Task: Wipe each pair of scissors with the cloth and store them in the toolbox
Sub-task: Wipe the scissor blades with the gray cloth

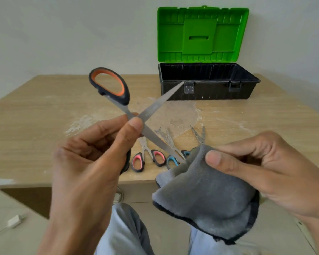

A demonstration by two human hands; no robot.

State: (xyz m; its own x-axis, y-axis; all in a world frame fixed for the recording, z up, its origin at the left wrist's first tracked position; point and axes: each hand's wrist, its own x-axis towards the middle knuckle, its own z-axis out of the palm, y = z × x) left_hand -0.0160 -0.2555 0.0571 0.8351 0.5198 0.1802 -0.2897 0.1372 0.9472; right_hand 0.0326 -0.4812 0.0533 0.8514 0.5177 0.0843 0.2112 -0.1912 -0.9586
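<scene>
Wooden tabletop (35, 126) against a pale wall, wiping stage.
Nearest, right hand (265, 168) pinching grey cloth (206, 196) at one blade tip; left hand (85, 172) fingers (134, 124) clamped near pivot of orange-handled scissors (124, 97), blades spread for access; beyond, small scissors (138, 161) waiting; toolbox (206, 91) open, ready, at rear.

A light wooden table (44, 126) is set before a pale wall (63, 34), its top marked by whitish scuffed patches (182, 111). At lower left a white adapter (15, 220) is laid on the floor (6, 201); light blue trouser legs (125, 234) are seen below.
</scene>
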